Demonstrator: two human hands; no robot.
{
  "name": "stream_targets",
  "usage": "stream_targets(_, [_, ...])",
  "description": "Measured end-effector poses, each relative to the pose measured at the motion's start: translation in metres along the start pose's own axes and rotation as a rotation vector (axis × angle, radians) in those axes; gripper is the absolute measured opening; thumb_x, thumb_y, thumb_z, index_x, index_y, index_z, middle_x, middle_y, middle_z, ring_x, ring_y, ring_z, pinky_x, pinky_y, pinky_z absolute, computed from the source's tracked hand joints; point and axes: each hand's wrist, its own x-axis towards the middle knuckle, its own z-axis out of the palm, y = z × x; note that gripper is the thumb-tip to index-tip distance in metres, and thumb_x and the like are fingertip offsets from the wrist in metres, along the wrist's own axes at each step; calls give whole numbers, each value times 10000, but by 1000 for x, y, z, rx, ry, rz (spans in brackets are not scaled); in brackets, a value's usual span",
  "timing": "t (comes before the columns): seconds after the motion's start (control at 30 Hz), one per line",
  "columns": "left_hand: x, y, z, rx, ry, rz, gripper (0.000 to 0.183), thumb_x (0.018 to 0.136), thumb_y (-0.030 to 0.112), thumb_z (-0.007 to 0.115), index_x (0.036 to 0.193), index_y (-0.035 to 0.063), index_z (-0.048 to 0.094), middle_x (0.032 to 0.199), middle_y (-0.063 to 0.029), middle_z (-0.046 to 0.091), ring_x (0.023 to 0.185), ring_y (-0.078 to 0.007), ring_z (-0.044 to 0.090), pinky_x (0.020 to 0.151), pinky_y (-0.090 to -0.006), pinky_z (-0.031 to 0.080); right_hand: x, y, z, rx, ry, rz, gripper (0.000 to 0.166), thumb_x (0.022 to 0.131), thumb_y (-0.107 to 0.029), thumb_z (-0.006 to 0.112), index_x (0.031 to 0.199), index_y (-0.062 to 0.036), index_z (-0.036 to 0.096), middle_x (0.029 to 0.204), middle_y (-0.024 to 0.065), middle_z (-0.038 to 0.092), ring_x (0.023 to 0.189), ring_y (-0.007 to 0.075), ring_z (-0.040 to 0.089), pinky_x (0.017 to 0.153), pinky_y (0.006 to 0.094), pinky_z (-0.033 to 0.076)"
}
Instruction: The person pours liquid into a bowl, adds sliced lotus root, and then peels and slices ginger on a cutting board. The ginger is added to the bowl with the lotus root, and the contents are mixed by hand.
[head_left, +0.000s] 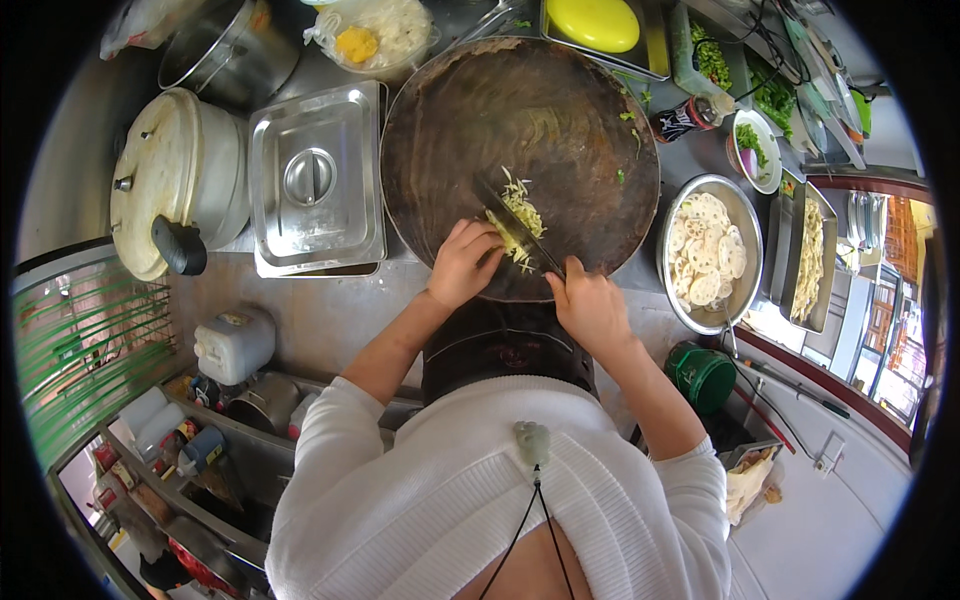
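Observation:
A thick round wooden chopping block (480, 105) lies before me. My right hand (592, 309) grips the handle of a kitchen knife, whose dark blade (514, 221) slants across the block's near half. Left of the blade, my left hand (466, 261) has its fingers bent against a pale yellow-green vegetable (501, 231), largely hidden by the fingers and knife. Thin cut shreds of it (527, 204) are heaped right of the blade, with a few strays at its near end. Bits of green herb (627, 116) dot the block's right side.
At right are a steel bowl of sliced lotus root (703, 251), a dark-capped bottle (686, 118) and a tray of pale shreds (807, 259). A lidded steel pan (319, 225) and a pressure cooker (161, 187) stand left. Behind the block is a tray with a yellow oval object (592, 24).

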Motion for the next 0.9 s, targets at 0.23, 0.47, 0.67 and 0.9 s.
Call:
stream_targets(0.23, [1, -1, 5, -27, 34, -8, 172, 720, -49, 738, 854, 34, 668, 949, -78, 651, 870, -303, 607, 772, -375, 517, 22, 4, 35, 18, 60, -24, 286, 954, -281, 622, 883, -18, 533, 587, 205, 625, 572, 399, 663, 535, 469, 543])
stream_targets(0.47, [0, -3, 5, -16, 28, -22, 195, 702, -52, 736, 855, 34, 651, 942, -86, 644, 870, -308, 598, 763, -380, 513, 5, -4, -1, -6, -10, -49, 271, 951, -263, 621, 880, -17, 532, 589, 207, 624, 565, 402, 662, 525, 467, 541])
stream_targets(0.67, [3, -5, 6, -40, 17, -10, 204, 700, -50, 739, 864, 32, 649, 947, -90, 643, 871, -310, 596, 759, -382, 510, 16, -10, 17, -41, -31, -25, 280, 952, -277, 620, 877, -21, 534, 598, 210, 630, 569, 401, 664, 525, 468, 540])
stream_targets(0.9, [-3, -3, 3, -35, 65, -14, 180, 706, -60, 729, 848, 29, 662, 952, -97, 642, 867, -319, 600, 761, -386, 513, 17, 2, 6, 5, 16, -55, 295, 957, -297, 617, 879, -24, 537, 601, 212, 631, 566, 395, 661, 537, 468, 540])
